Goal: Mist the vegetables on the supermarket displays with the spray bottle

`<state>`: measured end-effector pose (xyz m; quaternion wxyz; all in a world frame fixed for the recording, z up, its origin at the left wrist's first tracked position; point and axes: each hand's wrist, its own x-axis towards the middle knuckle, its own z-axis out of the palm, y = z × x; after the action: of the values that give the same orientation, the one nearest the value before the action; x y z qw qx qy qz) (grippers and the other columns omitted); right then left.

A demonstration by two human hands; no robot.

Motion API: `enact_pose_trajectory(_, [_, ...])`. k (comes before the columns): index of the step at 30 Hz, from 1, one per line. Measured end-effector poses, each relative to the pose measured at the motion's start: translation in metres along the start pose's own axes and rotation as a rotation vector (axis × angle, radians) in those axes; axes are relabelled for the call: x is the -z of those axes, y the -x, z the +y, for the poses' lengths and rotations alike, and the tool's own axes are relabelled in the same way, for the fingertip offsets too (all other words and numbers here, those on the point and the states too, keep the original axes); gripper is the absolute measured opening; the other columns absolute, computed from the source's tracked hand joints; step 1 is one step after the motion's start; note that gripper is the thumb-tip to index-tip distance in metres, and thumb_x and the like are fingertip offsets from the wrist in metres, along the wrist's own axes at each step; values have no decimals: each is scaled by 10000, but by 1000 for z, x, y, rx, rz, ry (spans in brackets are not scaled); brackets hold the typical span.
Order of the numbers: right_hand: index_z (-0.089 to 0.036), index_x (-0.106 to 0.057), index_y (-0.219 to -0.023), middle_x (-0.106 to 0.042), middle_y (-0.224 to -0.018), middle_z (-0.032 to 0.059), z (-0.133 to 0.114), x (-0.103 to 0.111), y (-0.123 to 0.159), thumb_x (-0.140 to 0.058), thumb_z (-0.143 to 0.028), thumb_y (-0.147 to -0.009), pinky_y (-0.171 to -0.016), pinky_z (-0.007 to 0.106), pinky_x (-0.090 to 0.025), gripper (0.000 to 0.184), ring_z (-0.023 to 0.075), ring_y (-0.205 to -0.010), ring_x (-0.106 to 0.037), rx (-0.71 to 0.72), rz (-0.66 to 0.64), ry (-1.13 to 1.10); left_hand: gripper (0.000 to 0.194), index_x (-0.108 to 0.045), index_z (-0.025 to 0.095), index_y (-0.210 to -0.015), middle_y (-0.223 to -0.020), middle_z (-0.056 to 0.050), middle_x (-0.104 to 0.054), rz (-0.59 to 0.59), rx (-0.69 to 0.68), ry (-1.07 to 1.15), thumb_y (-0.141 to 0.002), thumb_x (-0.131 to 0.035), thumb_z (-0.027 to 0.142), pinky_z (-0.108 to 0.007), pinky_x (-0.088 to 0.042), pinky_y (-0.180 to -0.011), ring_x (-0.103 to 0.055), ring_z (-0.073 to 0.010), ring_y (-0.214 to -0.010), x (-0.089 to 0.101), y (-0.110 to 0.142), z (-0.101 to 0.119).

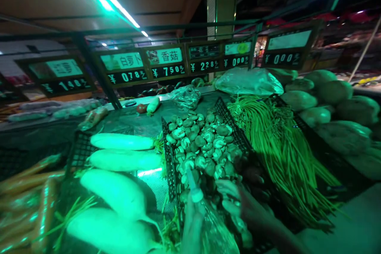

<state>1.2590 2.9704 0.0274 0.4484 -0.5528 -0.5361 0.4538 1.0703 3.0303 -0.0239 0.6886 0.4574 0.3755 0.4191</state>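
Shiitake mushrooms [205, 139] fill a black mesh crate [169, 166] in the middle of the view. My left hand [193, 206] is over the crate's near end, one finger stretched forward and the others closed on a clear plastic bag [218, 232]. The bag hangs below that hand over the near mushrooms. Just to the right, my right hand [236, 200] reaches in low among the mushrooms with its fingers curled. Whatever is inside those fingers is hidden by shade and blur.
White radishes [119, 190] lie left of the crate, with wrapped carrots [44, 206] farther left. Long green stalks [276, 147] and big round vegetables [333, 91] are at the right. Price signs [166, 61] hang from a rail behind. A bulky plastic bag [248, 81] rests at the back.
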Motion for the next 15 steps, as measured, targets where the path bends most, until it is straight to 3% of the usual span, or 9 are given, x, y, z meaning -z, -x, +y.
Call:
enact_pose_trajectory(2, [-173,-603,-1231,-652,-1238,158,41,18,9,-562,-458,-858,-1006,453,-492,471,291,-1159,-619,22,286,191,927,-601,198,-1068,-667,-75,-694,-32,150,140,-385,-764,802,-475,-566,-608,-679,-311,-612,4,-18,8])
enact_pose_trajectory(3, [-174,-628,-1173,-685,-1167,151,62,27,16,-543,-453,-871,-962,454,-522,420,291,-1090,-653,46,415,280,943,-585,203,-1063,-598,-42,-659,-17,183,178,-352,-786,788,-452,-553,-563,-655,-290,-548,4,-23,15])
enact_pose_trajectory(6, [-210,-655,-1083,-711,-1098,116,118,48,38,-517,-423,-906,-888,453,-556,309,282,-1022,-678,136,717,580,974,-472,219,-1262,-720,-25,-686,108,75,150,-482,-822,686,-400,-568,-648,-680,-246,-647,1,-26,41])
enact_pose_trajectory(8, [-244,-649,-1099,-696,-1154,93,143,54,51,-521,-380,-920,-883,446,-556,259,270,-1053,-666,228,819,752,943,-425,218,-1327,-820,-29,-697,155,-19,75,-563,-836,588,-369,-569,-718,-689,-222,-725,-4,-24,62])
enact_pose_trajectory(10, [-263,-634,-1126,-678,-1201,80,156,53,59,-532,-339,-925,-890,439,-548,238,261,-1078,-653,309,875,865,849,-462,202,-1291,-863,-31,-694,127,-46,57,-598,-841,512,-340,-564,-741,-688,-205,-762,-11,-26,82])
enact_pose_trajectory(15, [-242,-611,-1154,-662,-1225,95,156,44,59,-510,-279,-939,-867,422,-553,241,251,-1065,-652,372,917,971,698,-489,194,-1249,-842,-18,-677,9,-42,82,-671,-793,440,-309,-551,-683,-677,-192,-724,-41,-49,116])
